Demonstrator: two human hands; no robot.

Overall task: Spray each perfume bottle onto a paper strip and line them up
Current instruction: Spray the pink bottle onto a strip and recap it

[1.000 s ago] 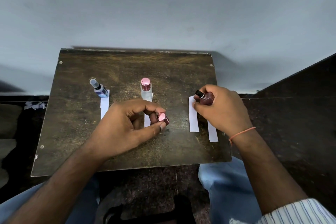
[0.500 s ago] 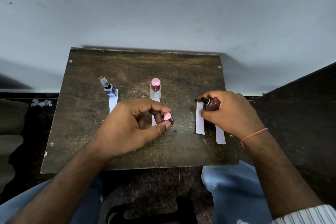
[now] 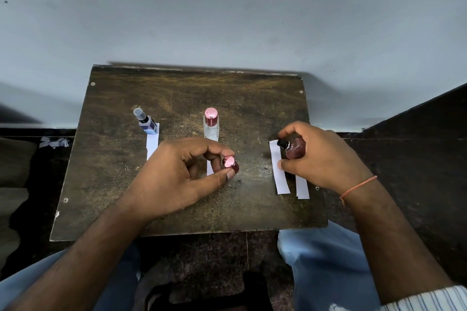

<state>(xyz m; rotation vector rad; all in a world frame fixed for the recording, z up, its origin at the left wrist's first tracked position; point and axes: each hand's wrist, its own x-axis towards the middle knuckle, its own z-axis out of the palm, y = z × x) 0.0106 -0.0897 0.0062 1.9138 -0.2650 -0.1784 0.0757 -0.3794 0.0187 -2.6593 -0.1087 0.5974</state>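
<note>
left hand point(image 3: 177, 179): pinching a pink cap point(image 3: 230, 163) in its fingers, mid worktop point(image 3: 121, 204)
right hand point(image 3: 326, 156): fingers wrapped round dark red bottle point(image 3: 294, 148), nozzle over a paper strip point(image 3: 278, 169)
other two bottles: blue bottle point(image 3: 146, 122) and clear bottle point(image 3: 211, 126) upright on strips

2 bottles point(image 3: 211, 124) stand behind on strips point(image 3: 152, 143) on the board point(image 3: 192, 93); 2 strips point(image 3: 279, 171) lie right.

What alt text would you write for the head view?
The right hand holds an uncapped dark red perfume bottle over a white paper strip, while the left hand pinches its pink metallic cap above a worn wooden board.
</note>
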